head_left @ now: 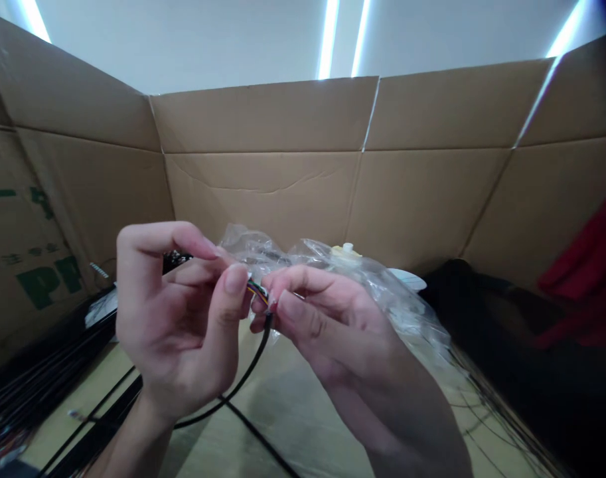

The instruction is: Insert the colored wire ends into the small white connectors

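Between my two hands is the end of a black cable (pixel 253 364), where thin coloured wires (pixel 257 290) come out of the black sheath. My left hand (pixel 183 318) pinches the wire ends between thumb and fingers; a small white piece shows at its fingertips, too small to make out. With thumb and forefinger, my right hand (pixel 327 325) grips the cable where the sheath ends and the wires begin. The cable hangs down from there and curves left behind my left wrist.
A clear plastic bag (pixel 397 302) lies behind my hands, with a white round thing (pixel 407 279) beside it. Bundles of black cables (pixel 48 372) lie at the left. Cardboard walls (pixel 263 126) surround the table (pixel 312 405). Dark and red cloth (pixel 581 259) is at the right.
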### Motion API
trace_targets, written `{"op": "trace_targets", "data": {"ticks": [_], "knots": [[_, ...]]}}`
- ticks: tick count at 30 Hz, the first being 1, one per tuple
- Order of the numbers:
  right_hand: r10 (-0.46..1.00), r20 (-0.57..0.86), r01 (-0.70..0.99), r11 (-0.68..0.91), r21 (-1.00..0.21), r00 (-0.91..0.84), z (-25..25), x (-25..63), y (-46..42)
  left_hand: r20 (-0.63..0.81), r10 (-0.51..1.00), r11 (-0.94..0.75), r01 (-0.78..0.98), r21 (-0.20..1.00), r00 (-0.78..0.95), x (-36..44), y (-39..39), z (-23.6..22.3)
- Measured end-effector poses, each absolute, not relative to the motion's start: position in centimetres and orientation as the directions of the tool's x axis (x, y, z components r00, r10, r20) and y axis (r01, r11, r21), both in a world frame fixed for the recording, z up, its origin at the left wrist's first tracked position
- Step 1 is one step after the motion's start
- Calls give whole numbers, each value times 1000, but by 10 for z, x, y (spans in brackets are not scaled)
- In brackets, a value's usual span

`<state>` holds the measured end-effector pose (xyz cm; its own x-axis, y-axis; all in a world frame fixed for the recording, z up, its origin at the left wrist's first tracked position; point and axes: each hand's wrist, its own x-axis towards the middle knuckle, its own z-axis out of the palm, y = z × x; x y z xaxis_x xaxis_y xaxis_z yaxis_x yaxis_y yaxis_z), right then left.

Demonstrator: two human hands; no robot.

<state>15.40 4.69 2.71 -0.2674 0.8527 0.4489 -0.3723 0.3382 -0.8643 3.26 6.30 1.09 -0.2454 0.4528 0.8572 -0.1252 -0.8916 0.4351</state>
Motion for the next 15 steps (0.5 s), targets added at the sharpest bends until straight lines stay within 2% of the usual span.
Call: {"op": "trace_targets", "data": {"ticks": [2,4,8,11,13,14,15], "knots": [[848,470,-334,381,-862,-246,25,148,44,833,483,-876,-131,465,-272,28,55,8],[816,550,-267,498,-825,-178,21,140,41,791,546,-837,-144,527,-277,23,46,2],[635,772,30,772,-635,12,10,120,33,619,713,-687,-155,710,-328,12,20,-16],[438,898,337,852,-401,-40,5,110,26,460,783,-574,-198,795,-419,6,0,-30],[356,924,463,848,-257,-138,3,106,19,390,809,-527,-249,813,-440,2,-10,-37],[350,921,484,844,-230,-173,1,104,16,358,825,-503,-280,818,-437,-1,-13,-40],[386,906,480,837,-263,-176,-1,102,12,320,846,-472,-319,822,-427,-4,-17,-43]]}}
